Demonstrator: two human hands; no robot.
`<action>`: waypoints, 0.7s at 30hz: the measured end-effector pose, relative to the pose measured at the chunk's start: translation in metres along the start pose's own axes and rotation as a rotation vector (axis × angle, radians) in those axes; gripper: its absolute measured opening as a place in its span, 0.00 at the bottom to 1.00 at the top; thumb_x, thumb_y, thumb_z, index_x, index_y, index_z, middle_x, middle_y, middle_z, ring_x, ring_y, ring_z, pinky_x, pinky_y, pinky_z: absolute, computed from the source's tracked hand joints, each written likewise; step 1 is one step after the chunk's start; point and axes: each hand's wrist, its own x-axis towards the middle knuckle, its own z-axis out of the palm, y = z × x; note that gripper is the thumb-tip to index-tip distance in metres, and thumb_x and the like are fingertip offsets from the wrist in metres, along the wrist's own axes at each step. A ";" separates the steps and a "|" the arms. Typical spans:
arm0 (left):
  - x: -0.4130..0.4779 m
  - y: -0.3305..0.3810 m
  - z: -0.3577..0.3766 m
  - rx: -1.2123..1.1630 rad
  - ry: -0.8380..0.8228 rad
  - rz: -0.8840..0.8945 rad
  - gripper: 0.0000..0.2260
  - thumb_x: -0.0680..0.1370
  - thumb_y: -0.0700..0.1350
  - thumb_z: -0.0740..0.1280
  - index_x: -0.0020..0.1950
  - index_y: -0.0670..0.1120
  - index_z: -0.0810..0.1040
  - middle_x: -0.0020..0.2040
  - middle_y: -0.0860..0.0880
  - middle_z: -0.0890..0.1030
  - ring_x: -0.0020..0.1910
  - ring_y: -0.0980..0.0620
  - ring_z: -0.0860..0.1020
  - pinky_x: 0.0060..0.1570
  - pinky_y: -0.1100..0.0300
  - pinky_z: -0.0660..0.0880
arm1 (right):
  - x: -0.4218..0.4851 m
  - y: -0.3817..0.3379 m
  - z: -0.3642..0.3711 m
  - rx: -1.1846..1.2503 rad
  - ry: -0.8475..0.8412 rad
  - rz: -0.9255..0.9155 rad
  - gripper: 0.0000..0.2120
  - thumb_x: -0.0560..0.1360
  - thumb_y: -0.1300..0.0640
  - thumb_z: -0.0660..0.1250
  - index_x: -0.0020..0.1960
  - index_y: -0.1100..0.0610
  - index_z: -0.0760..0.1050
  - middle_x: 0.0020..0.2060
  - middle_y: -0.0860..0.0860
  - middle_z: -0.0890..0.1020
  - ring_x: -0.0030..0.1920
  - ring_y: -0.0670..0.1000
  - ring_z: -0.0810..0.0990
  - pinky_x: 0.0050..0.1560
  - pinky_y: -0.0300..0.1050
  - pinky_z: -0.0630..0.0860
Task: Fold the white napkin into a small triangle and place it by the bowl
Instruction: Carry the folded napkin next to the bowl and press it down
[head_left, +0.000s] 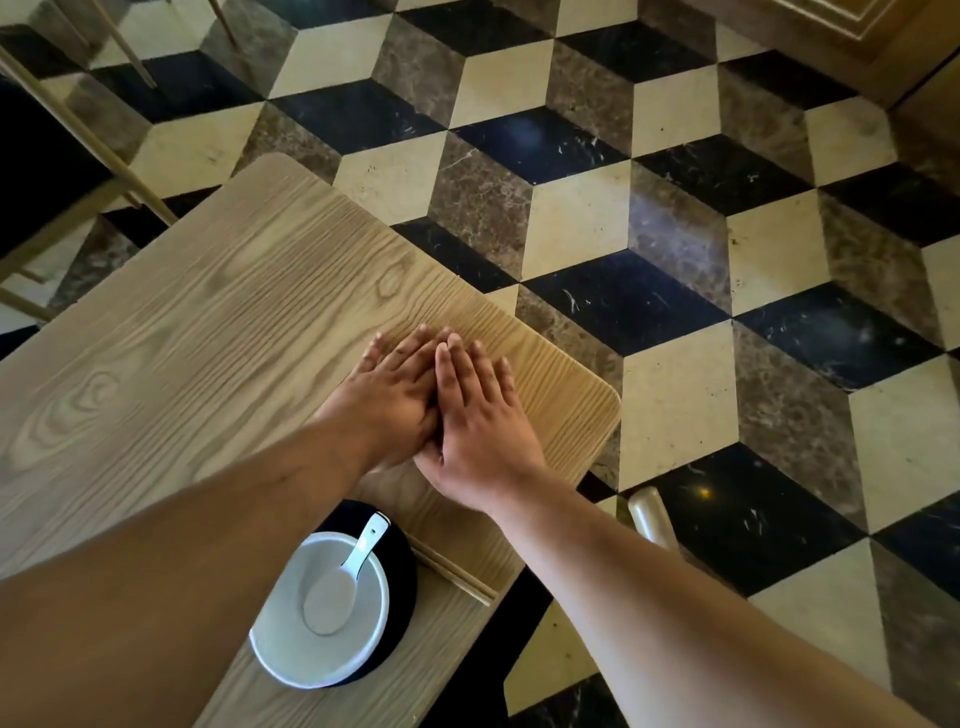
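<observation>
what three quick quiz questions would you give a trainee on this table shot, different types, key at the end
1. True or false: the spoon lies inside the white bowl.
2. Multiple choice: the right hand is (a) lifted above the bowl, (b) flat on the table, partly overlapping the left hand, (c) holding the chopsticks.
3. Short answer: can the white napkin be seen?

Key:
1. True.
2. b.
3. No; if it is under the hands, they hide it.
</observation>
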 end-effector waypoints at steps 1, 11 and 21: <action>0.000 -0.002 0.005 0.006 0.023 0.005 0.33 0.85 0.60 0.44 0.77 0.56 0.21 0.77 0.59 0.20 0.77 0.57 0.22 0.75 0.47 0.29 | 0.000 0.002 0.005 -0.008 0.019 -0.001 0.45 0.80 0.35 0.52 0.84 0.60 0.37 0.84 0.57 0.38 0.83 0.56 0.33 0.83 0.60 0.40; 0.004 -0.004 0.011 -0.087 0.087 -0.011 0.27 0.83 0.67 0.35 0.82 0.64 0.36 0.82 0.61 0.35 0.81 0.59 0.32 0.81 0.45 0.37 | -0.028 0.014 0.014 -0.042 0.090 0.052 0.41 0.84 0.35 0.50 0.84 0.62 0.43 0.85 0.59 0.45 0.84 0.57 0.40 0.84 0.59 0.46; 0.003 0.019 -0.003 0.042 0.025 0.047 0.29 0.83 0.61 0.32 0.83 0.54 0.31 0.83 0.53 0.30 0.80 0.54 0.27 0.76 0.41 0.26 | -0.045 0.021 0.015 -0.082 0.063 0.048 0.36 0.86 0.37 0.45 0.85 0.59 0.42 0.85 0.56 0.45 0.84 0.56 0.39 0.83 0.61 0.47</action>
